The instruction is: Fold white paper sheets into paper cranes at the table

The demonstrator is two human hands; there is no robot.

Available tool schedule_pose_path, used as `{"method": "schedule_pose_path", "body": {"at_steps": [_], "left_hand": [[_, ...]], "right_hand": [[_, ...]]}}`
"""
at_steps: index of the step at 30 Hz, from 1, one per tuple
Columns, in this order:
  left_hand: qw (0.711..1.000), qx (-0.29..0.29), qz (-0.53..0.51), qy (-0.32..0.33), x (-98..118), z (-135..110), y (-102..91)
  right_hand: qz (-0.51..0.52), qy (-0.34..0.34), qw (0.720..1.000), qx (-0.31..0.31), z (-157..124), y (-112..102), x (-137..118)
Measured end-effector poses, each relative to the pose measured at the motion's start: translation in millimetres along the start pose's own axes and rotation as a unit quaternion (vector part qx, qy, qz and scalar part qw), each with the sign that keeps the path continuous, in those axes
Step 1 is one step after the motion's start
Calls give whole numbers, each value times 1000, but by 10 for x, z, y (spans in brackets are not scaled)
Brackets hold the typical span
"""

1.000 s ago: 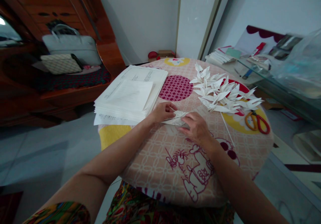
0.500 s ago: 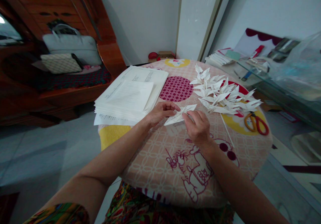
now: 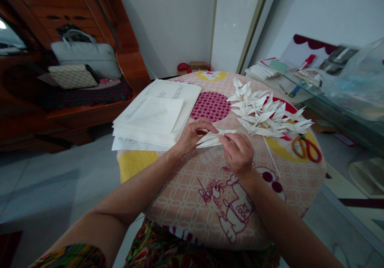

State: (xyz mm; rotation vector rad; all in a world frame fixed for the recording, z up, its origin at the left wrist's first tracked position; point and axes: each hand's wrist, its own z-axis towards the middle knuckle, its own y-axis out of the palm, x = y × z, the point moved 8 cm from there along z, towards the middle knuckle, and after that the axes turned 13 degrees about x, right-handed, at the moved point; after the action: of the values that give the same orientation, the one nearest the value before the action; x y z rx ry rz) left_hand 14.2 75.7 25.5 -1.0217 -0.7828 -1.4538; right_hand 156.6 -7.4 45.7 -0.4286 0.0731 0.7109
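Note:
A narrow folded piece of white paper (image 3: 216,136) is held just above the round table's patterned cloth (image 3: 186,198). My left hand (image 3: 193,135) pinches its left end with curled fingers. My right hand (image 3: 238,153) grips its middle and right part from the near side, fingers closed over it. Just beyond the hands lies a heap of several finished folded paper shapes (image 3: 265,115). To the left of my left hand sits a thick stack of printed white sheets (image 3: 156,114).
Orange-handled scissors (image 3: 306,148) lie at the table's right side, with a thin white stick (image 3: 271,156) next to them. A wooden bench with bags (image 3: 81,66) stands at the left. A glass shelf with papers and plastic (image 3: 333,84) is at the right.
The paper was pressed flat on the cloth a second ago. Both hands have since lifted it and refolded it into a narrower, pointed shape, shifting slightly to the right.

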Motion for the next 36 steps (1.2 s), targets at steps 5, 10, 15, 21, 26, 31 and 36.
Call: {"method": "schedule_pose_path", "body": {"at_steps": [5,10,15,21,26,31,36], "left_hand": [[997,7,-33,-65,-88,-8,35],[978,-5,-121,-169,-275,-55,175],[963,-18,-149,-225,-394,-113,247],[959,21,-132,-249,-466,-153,227],[960,13,-124,-253,-484,-172,247],[965,7,-102,-240,-514,-159,245],[963,-37,-84,-252,-519,-143,256]], "right_hand": [[79,216,973,-7,8,12,205],[193,465,864,-11,-272,203,487],[257,541,801,11,-453,346,598],[263,580,771,5,-523,402,610],[247,587,771,-5,-568,415,624],[261,606,751,26,-596,416,643],[281,620,733,19,-583,434,638]]}}
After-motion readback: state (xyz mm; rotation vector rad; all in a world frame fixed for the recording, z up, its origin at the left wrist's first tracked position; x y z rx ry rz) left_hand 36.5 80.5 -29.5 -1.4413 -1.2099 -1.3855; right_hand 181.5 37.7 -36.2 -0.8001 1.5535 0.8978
